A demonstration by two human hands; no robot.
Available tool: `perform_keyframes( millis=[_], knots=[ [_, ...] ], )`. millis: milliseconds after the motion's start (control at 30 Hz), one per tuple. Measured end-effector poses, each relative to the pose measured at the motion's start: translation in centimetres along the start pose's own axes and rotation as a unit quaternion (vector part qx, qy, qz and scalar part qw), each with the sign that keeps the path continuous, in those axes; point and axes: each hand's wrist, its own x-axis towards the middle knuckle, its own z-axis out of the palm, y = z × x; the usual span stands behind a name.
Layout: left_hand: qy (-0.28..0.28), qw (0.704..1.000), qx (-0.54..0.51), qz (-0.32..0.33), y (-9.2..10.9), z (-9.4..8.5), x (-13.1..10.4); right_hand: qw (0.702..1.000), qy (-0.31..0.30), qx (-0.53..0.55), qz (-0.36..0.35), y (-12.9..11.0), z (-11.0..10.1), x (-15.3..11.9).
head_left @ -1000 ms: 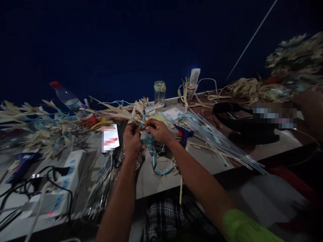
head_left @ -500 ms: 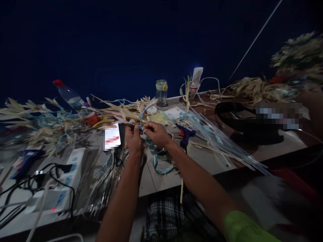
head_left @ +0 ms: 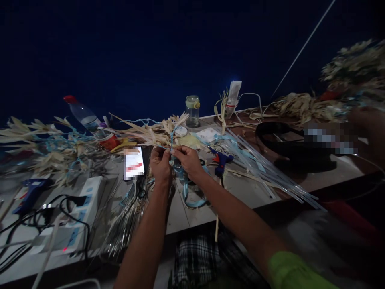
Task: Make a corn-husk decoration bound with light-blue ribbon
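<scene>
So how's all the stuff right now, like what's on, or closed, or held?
Blue stem: pinched in both hands' fingertips
Left hand: fingers closed on the stem
Right hand: fingers closed on it too
Phone: screen lit, cable plugged in
Power strip: red light on
Bottle: red cap on
Jar: lid on, upright
Ribbon: loose, curled

The left grip is pinched, fingers curled in and the left thumb pointing up. Close beside it, the right grip is pinched too, its fingers bent and its tips turned toward the left grip, so that the two almost meet. Behind the left grip, the left forearm drops steeply toward the body; behind the right grip, the right forearm slants back and outward to the right, both bare
</scene>
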Motion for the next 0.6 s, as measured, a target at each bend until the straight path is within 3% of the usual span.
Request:
perform_keyframes(
  millis=[233,433,600],
  knots=[
    [-0.050,0.997,-0.015,-0.055,0.0,-0.3,-0.1,1.000,0.017,0.013,0.009,-0.9,-0.3,0.0],
    [-0.106,0.982,-0.087,-0.130,1.2,0.0,-0.3,0.999,-0.006,0.031,0.009,-1.4,-0.5,0.1],
    [-0.117,0.978,-0.076,-0.156,1.8,-0.1,-0.3,0.999,-0.024,0.036,0.015,-1.3,-0.9,0.5]
  ],
)
